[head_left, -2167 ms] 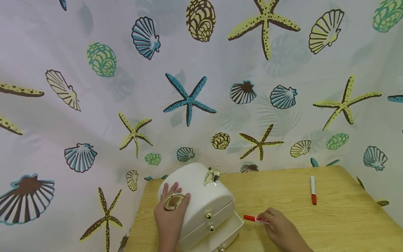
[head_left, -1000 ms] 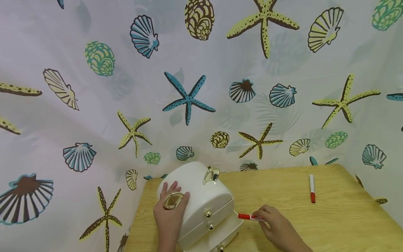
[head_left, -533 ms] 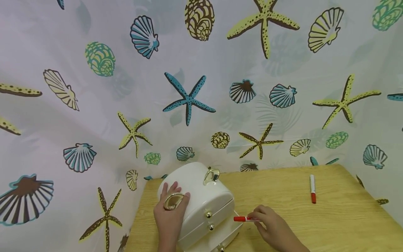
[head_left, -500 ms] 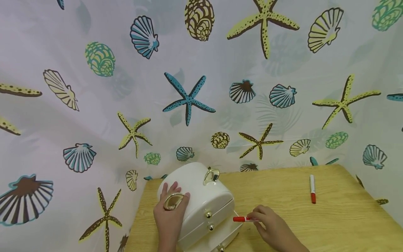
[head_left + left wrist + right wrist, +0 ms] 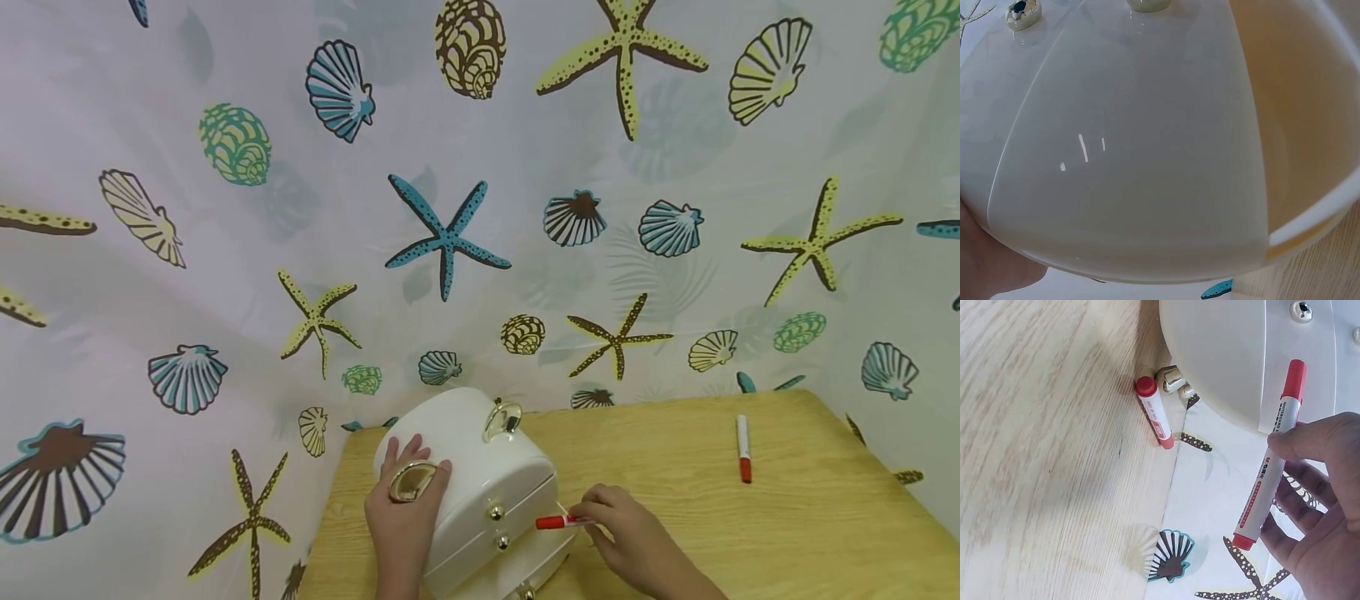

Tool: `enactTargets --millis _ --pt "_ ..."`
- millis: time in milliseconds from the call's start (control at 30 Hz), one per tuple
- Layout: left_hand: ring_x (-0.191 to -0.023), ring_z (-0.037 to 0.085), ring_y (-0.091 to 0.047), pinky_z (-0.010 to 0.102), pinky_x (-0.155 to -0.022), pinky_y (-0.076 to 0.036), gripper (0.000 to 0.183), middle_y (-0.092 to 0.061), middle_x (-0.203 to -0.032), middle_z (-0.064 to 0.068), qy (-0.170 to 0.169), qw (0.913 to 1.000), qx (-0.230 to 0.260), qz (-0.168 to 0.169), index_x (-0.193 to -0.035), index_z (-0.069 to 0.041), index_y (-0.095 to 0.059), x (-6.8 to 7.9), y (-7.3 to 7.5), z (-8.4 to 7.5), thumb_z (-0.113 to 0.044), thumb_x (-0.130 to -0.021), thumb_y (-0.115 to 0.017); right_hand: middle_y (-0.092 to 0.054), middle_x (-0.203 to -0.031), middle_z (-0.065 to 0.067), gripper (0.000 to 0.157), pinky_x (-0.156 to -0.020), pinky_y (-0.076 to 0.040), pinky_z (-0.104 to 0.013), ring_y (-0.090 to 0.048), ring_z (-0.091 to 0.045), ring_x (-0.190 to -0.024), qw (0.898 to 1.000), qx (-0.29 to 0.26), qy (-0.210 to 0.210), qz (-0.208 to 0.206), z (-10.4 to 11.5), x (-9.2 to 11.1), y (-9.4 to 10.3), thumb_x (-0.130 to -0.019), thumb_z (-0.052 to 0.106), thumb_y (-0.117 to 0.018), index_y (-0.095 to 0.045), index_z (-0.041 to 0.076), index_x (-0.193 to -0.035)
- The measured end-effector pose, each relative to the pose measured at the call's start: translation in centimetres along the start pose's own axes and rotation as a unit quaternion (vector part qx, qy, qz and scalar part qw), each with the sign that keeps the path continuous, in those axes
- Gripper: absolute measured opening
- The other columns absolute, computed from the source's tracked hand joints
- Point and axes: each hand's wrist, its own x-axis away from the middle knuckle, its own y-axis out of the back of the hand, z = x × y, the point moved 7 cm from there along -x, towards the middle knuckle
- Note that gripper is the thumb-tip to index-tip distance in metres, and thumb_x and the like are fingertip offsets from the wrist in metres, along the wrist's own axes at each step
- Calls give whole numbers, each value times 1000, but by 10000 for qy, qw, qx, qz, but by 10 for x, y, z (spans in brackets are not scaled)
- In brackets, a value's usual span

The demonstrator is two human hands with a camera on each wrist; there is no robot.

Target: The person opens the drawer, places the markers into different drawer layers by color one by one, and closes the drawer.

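Note:
A white rounded box with drawers (image 5: 487,450) stands on the table, with gold knobs down its front. Its lowest drawer (image 5: 517,558) is pulled out, and the hollow inside shows at the right of the left wrist view. My left hand (image 5: 403,517) rests on the box's curved top with fingers spread beside a gold ring handle (image 5: 411,482). My right hand (image 5: 630,533) pinches a red-capped whiteboard marker (image 5: 1269,469) between thumb and fingers. Its red cap (image 5: 551,522) points left, over the pulled-out drawer in the head view.
A second red-and-white marker (image 5: 743,450) lies on the wooden table (image 5: 660,442), to the right and farther back. Another gold ring handle (image 5: 504,421) stands up from the box's far side. A white curtain printed with shells and starfish (image 5: 450,237) surrounds the table.
My right hand has moved left with the marker, bringing the cap from beside the drawer's edge to over it. The left hand and the box have stayed put.

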Motion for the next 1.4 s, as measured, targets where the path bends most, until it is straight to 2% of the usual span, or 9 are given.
enactTargets --millis 367,667,800,900,1033,1133,1400 --pt "-142 2 -36 41 -124 -20 40 -69 -119 -15 85 9999 -80 -18 -98 -24 -75 0 0 0 -44 -66 -90 -60 -97 17 35 -75 -55 -20 -54 2 -89 9996 -127 62 248 10 -7 -8 -75 0 -81 -72 27 -97" --pt "-142 2 -35 42 -125 -19 40 -69 -120 -15 151 9998 -134 -30 -98 -24 -75 0 0 0 -44 -67 -89 -61 -95 12 32 -74 -54 -21 -54 -1 -87 9980 -307 476 274 24 -13 -13 -77 -1 -79 -72 24 -97" --pt "-142 1 -35 42 -125 -18 40 -69 -120 -16 226 9996 -156 -25 -99 -24 -74 -1 0 1 -44 -67 -89 -59 -96 14 30 -76 -54 -20 -53 1 -88 9969 -473 423 472 27 -16 -16 -80 2 -78 -71 24 -98" --pt "-142 1 -35 42 -125 -18 41 -69 -120 -16 196 9998 -108 -2 -99 -24 -74 -1 -1 0 -43 -67 -89 -59 -97 14 30 -77 -54 -19 -53 0 -89 9962 -468 621 395 31 -17 -17 -79 1 -78 -71 23 -98" --pt "-142 2 -35 43 -125 -18 41 -69 -120 -16 115 9999 -84 23 -99 -23 -74 0 -1 -2 -44 -67 -89 -59 -96 11 30 -76 -50 -17 -55 -3 -88 9929 -419 1109 45 38 -17 -15 -77 -1 -78 -70 20 -96" --pt "-142 3 -35 43 -125 -18 41 -69 -119 -15 63 10000 -67 16 -99 -24 -74 0 0 -2 -44 -67 -89 -59 -96 10 30 -77 -48 -15 -55 -4 -88 9906 -503 1269 -9 42 -17 -16 -77 -1 -78 -70 20 -96" --pt "-142 2 -35 41 -124 -20 41 -69 -119 -15 17 10000 -29 8 -98 -24 -74 1 0 -2 -45 -67 -89 -60 -102 12 30 -82 -54 -22 -55 -2 -95 9915 -733 931 535 42 -15 -23 -81 1 -77 -70 22 -101"
